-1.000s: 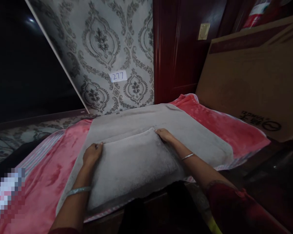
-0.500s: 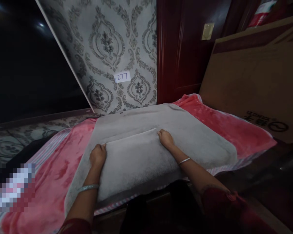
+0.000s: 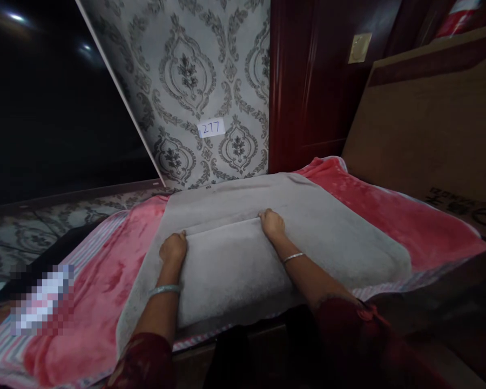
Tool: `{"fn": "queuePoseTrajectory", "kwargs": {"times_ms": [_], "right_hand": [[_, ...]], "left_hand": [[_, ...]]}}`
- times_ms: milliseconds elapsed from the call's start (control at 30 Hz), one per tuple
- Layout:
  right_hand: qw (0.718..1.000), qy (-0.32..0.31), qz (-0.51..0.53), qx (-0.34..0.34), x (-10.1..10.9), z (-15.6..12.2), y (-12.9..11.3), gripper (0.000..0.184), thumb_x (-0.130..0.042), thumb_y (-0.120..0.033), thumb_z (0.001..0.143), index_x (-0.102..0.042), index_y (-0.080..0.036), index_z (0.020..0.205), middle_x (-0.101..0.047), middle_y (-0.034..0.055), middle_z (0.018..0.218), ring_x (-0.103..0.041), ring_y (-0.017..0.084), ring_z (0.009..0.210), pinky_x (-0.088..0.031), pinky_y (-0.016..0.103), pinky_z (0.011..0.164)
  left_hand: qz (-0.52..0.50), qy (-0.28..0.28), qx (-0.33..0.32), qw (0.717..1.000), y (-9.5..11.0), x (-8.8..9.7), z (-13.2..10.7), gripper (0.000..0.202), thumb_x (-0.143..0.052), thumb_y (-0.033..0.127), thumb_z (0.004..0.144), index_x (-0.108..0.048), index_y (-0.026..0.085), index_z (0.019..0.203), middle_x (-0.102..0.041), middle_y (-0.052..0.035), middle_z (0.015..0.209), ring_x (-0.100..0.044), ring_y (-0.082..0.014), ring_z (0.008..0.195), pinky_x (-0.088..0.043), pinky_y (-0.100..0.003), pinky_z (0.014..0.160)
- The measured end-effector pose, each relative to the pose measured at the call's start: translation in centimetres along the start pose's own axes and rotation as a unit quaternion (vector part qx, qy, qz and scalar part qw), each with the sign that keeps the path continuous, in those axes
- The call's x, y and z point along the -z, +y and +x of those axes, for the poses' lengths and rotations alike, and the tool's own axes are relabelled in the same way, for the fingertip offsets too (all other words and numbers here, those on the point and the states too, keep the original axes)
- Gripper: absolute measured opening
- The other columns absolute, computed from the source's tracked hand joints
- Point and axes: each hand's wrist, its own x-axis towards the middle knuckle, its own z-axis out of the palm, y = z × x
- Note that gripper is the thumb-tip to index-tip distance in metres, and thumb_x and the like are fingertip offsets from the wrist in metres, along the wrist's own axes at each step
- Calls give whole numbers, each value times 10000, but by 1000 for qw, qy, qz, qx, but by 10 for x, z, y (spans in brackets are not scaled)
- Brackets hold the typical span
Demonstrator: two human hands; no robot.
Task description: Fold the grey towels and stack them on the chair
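Observation:
A soft grey plush cloth [image 3: 227, 270] lies over a pink blanket [image 3: 101, 281] with a striped edge. A raised fold runs across the middle of the grey cloth, between my two hands. At the left end of that fold my left hand [image 3: 173, 248] is closed in a pinch on the fabric. My right hand [image 3: 272, 224] pinches the same fold at its right end, thumb and fingers pressed together. Each wrist carries a bangle. What lies beneath the grey cloth is hidden.
A large dark screen [image 3: 60, 102] stands at the left. Patterned wallpaper with a paper label [image 3: 211, 127] reading 277 rises behind, beside a dark red wooden panel [image 3: 324, 86]. A big cardboard box [image 3: 429, 124] leans at the right. A pixelated patch covers something at lower left.
The view has swung slightly left, so the scene sits further right. My hands are a little closer together along the fold, both still gripping the cloth.

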Motion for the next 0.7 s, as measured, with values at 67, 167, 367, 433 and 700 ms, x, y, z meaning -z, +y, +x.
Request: {"fn": "queuePoseTrajectory", "kwargs": {"times_ms": [67,167,367,433,700], "right_hand": [[1000,12,4,-15,-6,-3,2,445,-332,-394,1029,-647,-144,1220,-685,192,1192,-658,229,1098,-460,297,861],[999,19,9,-28,-10,-3,5,435,-330,-392,1033,-667,-148,1162,-690,185,1181,-662,226,1079,-457,287,845],[999,21,15,-37,-11,0,5,395,-379,-378,1022,-672,-140,1136,-701,179,1142,-668,230,1053,-452,283,829],[999,23,16,-36,-11,0,5,392,-384,-379,1020,-673,-143,1136,-701,171,1144,-664,228,1059,-449,280,834],[998,45,38,-15,-7,-5,10,423,-376,-436,1014,-676,-155,1111,-722,146,1062,-665,230,1012,-441,279,801]], "left_hand": [[-3,14,7,1000,-1,-6,-5,578,-292,435,955,-710,71,1121,-682,-272,1153,-659,-361,1078,-510,-457,861],[-10,24,14,1000,-5,-8,-8,581,-272,429,970,-714,78,1110,-686,-262,1149,-655,-353,1085,-512,-444,862],[-25,31,19,999,-6,-8,-8,551,-267,368,981,-704,65,1121,-686,-250,1151,-655,-352,1073,-502,-437,868],[-29,33,21,999,-6,-9,-8,542,-271,355,981,-702,59,1122,-682,-251,1161,-650,-352,1082,-497,-436,880],[-51,24,5,998,-12,-11,-5,579,-347,513,953,-702,93,1133,-709,-221,1113,-658,-343,1060,-507,-408,843]]}}
